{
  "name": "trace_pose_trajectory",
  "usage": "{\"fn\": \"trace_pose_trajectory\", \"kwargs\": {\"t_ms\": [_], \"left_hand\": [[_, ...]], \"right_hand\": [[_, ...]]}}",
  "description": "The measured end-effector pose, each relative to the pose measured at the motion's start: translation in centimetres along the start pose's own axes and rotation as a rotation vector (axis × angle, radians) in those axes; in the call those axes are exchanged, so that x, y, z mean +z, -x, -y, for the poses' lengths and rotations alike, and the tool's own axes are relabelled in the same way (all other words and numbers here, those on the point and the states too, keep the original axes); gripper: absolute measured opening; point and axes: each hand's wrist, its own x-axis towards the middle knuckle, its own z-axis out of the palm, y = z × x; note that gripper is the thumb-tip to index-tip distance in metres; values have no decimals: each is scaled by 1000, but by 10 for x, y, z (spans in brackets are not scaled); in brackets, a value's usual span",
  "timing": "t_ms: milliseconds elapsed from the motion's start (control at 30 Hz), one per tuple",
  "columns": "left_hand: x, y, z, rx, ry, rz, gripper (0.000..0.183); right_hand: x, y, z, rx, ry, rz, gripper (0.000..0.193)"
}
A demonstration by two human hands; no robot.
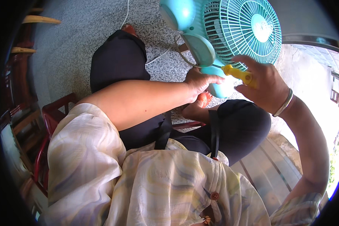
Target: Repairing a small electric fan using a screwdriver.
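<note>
A turquoise electric fan (229, 32) lies on its side in front of me, its round grille facing up and right. My right hand (265, 81) is closed around the yellow handle of a screwdriver (237, 73). The thin shaft points left, to the fan's lower body beside a rounded turquoise part (201, 49); whether the tip sits on a screw is too small to tell. Just below, my left hand (203, 83) grips the fan's lower part, thumb laid along it and the other fingers mostly hidden.
A pale power cord (160, 56) runs across the speckled floor (75, 49) to the fan. My knees flank the work. Dark red wooden furniture (22, 75) stands at left, and a red seat frame (52, 113) is beside me. A bright doorway (309, 101) is at right.
</note>
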Motion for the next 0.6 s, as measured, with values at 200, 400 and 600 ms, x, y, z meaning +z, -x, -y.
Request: {"fn": "trace_pose_trajectory", "kwargs": {"t_ms": [200, 400, 600], "left_hand": [[2, -3, 5, 32, 16, -4, 45], [2, 7, -6, 25, -35, -42, 44], [0, -5, 5, 24, 32, 18, 42]], "right_hand": [[8, 6, 5, 828, -943, 1, 38], [15, 15, 0, -227, 309, 113, 30], [4, 13, 9, 656, -851, -197, 39]]}}
